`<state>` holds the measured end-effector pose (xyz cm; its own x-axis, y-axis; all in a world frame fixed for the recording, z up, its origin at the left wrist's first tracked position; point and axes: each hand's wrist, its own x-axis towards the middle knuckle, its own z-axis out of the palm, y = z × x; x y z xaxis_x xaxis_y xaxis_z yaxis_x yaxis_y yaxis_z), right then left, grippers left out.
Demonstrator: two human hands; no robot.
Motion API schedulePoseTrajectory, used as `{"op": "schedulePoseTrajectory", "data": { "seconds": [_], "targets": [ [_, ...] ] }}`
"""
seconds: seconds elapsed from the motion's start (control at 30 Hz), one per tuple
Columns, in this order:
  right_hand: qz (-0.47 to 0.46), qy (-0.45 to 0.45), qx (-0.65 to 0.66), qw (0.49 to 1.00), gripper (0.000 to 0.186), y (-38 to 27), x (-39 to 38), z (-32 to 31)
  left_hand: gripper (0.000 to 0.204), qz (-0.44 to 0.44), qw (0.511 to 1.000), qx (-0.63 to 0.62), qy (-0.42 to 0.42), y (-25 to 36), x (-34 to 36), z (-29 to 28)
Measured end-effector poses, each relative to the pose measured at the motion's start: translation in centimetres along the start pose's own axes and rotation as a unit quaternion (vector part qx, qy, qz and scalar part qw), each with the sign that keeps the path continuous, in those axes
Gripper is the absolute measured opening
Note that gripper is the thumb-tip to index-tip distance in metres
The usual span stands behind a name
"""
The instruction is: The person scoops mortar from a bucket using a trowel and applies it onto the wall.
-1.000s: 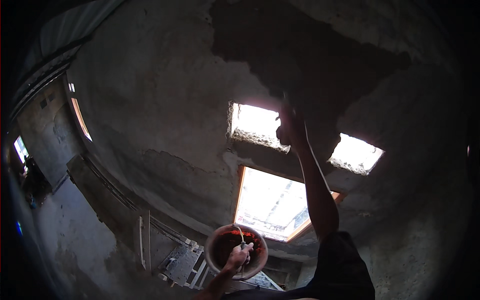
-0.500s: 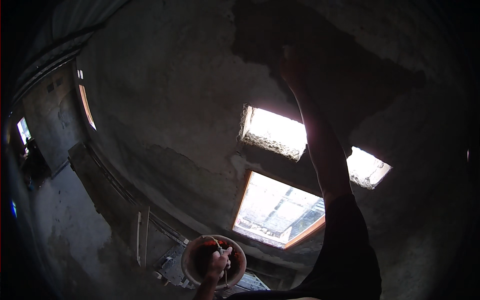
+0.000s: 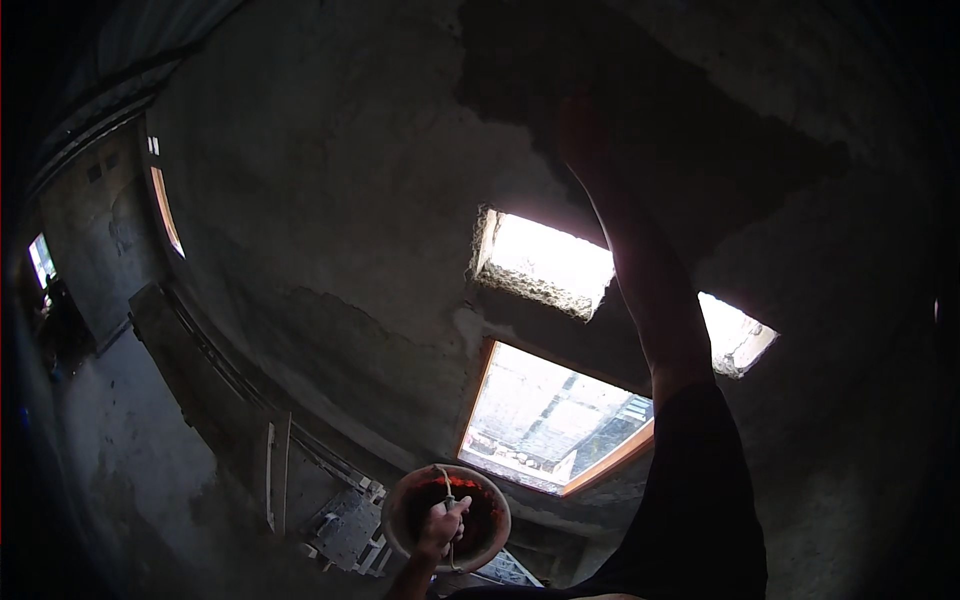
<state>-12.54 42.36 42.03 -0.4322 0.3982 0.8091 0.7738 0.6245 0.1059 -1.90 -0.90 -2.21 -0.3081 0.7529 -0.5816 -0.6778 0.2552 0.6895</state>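
My right arm reaches straight up, and my right hand (image 3: 582, 128) lies against a dark, damp-looking patch of plaster (image 3: 680, 110) on the grey ceiling. The hand is in deep shadow, so whatever it holds is hidden. Low in the view, my left hand (image 3: 440, 525) is closed around a pale cord handle. The handle runs across a round shallow bowl (image 3: 396, 500) with a reddish-brown inside. The bowl hangs near my chest, well below the right hand.
A rough rectangular opening (image 3: 545, 262) and a second one (image 3: 735, 335) let in bright light. Below them is a window with an orange frame (image 3: 550, 420). Planks and boards (image 3: 278, 470) lean at the lower left. A lit doorway (image 3: 40, 262) shows at the far left.
My right hand has slid further up along the dark patch, with the arm stretched longer. The bowl and my left hand sit lower in the view. The view has tilted.
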Motion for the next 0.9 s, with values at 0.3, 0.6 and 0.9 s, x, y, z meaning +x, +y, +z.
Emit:
{"op": "schedulePoseTrajectory", "data": {
  "seconds": [0.3,0.6,0.9],
  "targets": [
    [-0.072,0.193,-0.045,0.977,0.031,2.1,-1.7,0.6,0.025,-0.023,1.000,-0.005,-0.015,-1.0,-0.3,1.2],
    [-0.112,0.203,0.106,0.967,0.047,2.5,-6.6,-0.9,0.026,-0.011,1.000,0.002,-0.010,-0.6,-1.0,1.0],
    [0.000,0.151,0.123,0.981,0.053,5.5,4.3,2.2,0.027,-0.012,1.000,-0.007,-0.004,-0.7,-0.4,0.9]
  ]
}}
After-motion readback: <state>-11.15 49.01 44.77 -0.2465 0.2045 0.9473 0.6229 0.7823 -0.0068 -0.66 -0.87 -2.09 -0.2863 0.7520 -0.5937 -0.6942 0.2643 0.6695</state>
